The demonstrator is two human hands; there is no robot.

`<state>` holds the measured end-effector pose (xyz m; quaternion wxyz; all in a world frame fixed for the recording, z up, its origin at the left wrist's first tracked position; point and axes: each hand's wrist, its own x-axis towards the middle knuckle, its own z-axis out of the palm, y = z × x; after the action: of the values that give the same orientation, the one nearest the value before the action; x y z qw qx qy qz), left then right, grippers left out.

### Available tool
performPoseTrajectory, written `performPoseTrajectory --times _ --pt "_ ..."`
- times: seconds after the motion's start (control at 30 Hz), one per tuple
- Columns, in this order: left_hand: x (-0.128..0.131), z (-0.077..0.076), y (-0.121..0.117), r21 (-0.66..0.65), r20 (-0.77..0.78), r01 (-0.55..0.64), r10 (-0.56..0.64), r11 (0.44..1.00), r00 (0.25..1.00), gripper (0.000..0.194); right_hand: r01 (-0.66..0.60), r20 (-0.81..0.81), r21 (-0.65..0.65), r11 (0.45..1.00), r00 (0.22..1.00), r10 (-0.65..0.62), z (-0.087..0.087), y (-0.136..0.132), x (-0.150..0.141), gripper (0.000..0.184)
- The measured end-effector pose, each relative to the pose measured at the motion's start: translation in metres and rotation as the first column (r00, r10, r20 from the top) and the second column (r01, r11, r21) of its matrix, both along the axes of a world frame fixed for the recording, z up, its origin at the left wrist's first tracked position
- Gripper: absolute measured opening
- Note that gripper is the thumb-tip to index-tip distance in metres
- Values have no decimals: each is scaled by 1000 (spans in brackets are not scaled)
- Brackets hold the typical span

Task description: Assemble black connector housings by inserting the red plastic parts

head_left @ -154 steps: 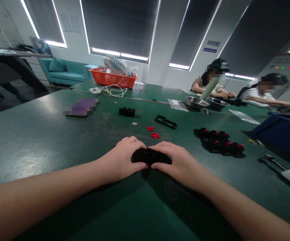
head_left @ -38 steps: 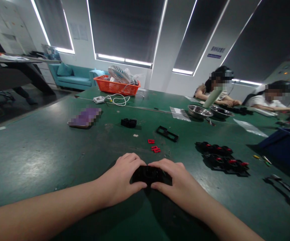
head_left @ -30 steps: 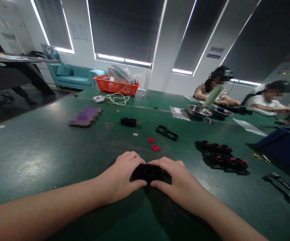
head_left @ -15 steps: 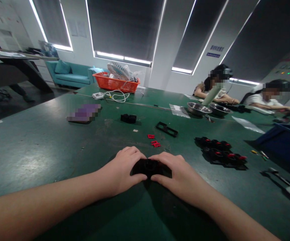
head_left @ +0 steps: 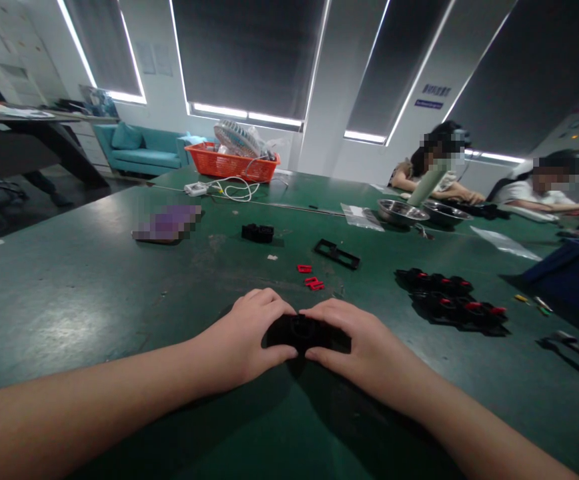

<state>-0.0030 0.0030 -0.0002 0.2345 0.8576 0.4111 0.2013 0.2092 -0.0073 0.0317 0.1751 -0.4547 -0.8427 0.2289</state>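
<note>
A black plastic part lies low over the green table, gripped from both sides. My left hand curves round its left end, thumb in front and fingers behind. On the right end, my right hand is closed in the same way, and the fingertips of both hands nearly meet at the middle. Dark shadow and my fingers hide much of the part's shape. Just beyond my hands lie several small red plastic clips. Farther back are a black rectangular frame with openings and a small black block.
Right of my hands sit rows of black parts with red pieces, near a blue bin. A phone lies left. Farther back are an orange basket, a white cable, metal bowls and two people at the table.
Both hands keep the same grip on the black part throughout. The camera view shifts slightly up and down and sideways; the objects on the table stay in place.
</note>
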Motion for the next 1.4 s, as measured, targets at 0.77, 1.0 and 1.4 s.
performPoseTrajectory --times 0.77,1.0,1.4 --pt "0 -1 0 0 12 -12 12 1000 1000 29 16 -10 -21 1000 1000 -16 -1 -1 2 32" --pt "1 0 0 1 8 0 0 1000 1000 29 19 0 -50 999 1000 -19 0 -1 1 32" --pt "0 0 0 -4 18 -4 4 1000 1000 29 20 2 -57 998 1000 -20 0 -2 1 32"
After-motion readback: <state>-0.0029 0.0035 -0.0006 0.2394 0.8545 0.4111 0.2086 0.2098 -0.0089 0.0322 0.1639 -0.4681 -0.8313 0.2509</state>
